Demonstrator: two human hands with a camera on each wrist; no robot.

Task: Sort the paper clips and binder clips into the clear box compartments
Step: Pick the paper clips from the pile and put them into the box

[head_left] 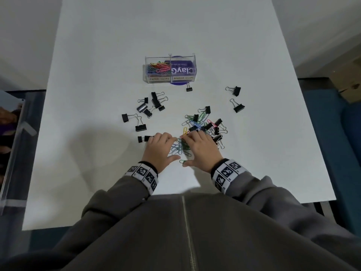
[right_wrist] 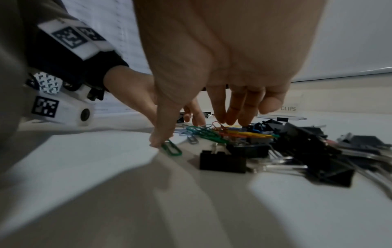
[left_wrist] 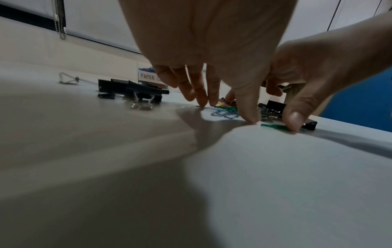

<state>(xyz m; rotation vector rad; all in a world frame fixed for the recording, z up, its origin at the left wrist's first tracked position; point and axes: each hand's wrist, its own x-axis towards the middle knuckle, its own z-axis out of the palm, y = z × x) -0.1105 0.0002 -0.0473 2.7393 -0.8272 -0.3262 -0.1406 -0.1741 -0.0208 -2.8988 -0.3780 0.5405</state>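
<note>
The clear box (head_left: 192,62) stands mid-table; its left compartment, labelled PAPER CLIPS, holds coloured paper clips (head_left: 157,67), and nothing shows in the BINDER CLIPS side. A loose heap of coloured paper clips (head_left: 180,147) (right_wrist: 212,132) lies between my hands. My left hand (head_left: 166,146) (left_wrist: 222,107) touches the table at the heap's left edge with straight fingers. My right hand (head_left: 192,147) (right_wrist: 201,127) has its fingers on the heap's far right, and its thumb presses one green paper clip (head_left: 183,161) (right_wrist: 170,148). Neither hand holds anything.
Black binder clips lie in a group at the left (head_left: 150,103), mixed into the pile at the right (head_left: 214,128), two further right (head_left: 235,99) and one by the box (head_left: 188,88). A clear plastic bin (head_left: 11,153) stands off the table's left edge.
</note>
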